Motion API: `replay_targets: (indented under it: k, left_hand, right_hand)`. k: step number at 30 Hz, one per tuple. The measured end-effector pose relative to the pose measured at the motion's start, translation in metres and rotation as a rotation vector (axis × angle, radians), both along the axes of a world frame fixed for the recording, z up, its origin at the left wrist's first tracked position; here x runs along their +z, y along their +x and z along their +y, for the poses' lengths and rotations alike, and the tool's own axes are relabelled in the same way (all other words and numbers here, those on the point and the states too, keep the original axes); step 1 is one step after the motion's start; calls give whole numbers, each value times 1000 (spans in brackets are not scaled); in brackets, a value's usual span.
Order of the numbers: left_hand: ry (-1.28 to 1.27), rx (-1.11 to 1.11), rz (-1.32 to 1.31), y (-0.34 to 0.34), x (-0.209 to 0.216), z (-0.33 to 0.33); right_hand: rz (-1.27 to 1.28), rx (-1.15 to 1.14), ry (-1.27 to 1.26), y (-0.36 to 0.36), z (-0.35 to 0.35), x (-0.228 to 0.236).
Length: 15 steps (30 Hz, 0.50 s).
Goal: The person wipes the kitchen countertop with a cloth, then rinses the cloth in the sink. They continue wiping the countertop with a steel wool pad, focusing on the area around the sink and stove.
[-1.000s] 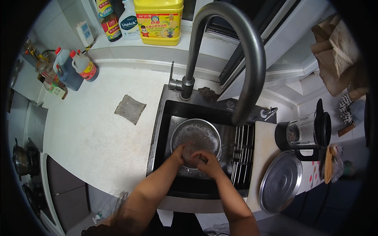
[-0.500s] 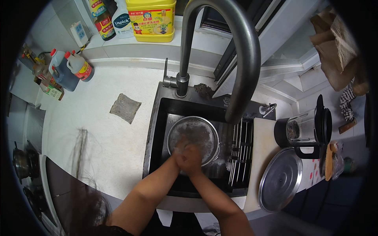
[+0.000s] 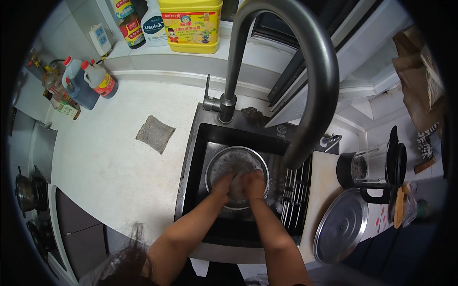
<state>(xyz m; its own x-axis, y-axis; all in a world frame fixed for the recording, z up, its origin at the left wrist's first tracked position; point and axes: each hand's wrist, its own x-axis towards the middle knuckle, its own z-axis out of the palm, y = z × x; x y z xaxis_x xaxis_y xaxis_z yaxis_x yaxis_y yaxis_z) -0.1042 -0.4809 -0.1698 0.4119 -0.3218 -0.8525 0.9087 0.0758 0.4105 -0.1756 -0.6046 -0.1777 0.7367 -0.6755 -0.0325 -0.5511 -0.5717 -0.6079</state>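
A round metal basin [image 3: 208, 167] with cloudy, foamy water sits in the black sink [image 3: 191, 190]. Both my hands are inside it, side by side with a small gap. My left hand [image 3: 223, 185] is at the basin's left, its fingertips dipping into the murky water and blurred. My right hand [image 3: 253, 181] is at the right, fingers curled inward. Something pale shows between the hands, too indistinct to name. Over the sink's right part arches the grey faucet [image 3: 327, 71], its spout end to the right of the basin.
A metal rack [image 3: 296, 195] spans the sink's right side. Beyond it are a cutting board [image 3: 322, 176], a large round lid [image 3: 342, 226] and a blender jug [image 3: 369, 169]. On the left counter lies a grey scouring cloth [image 3: 156, 134]; bottles [image 3: 81, 86] stand farther back. A yellow tub [image 3: 191, 28] occupies the ledge.
My hands, pressed together half a second ago, have moved apart within the basin, the right one going rightward. The whole view has shifted slightly.
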Motion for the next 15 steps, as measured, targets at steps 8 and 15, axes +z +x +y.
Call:
replay_targets:
  k: [8, 15]
  left_hand:
    - [-56, -84, 145, 8, -75, 15]
    - [-282, 40, 422, 18, 16, 11]
  right_hand:
    - [416, 503, -438, -16, 21, -58]
    - [-21, 310, 146, 6, 22, 1]
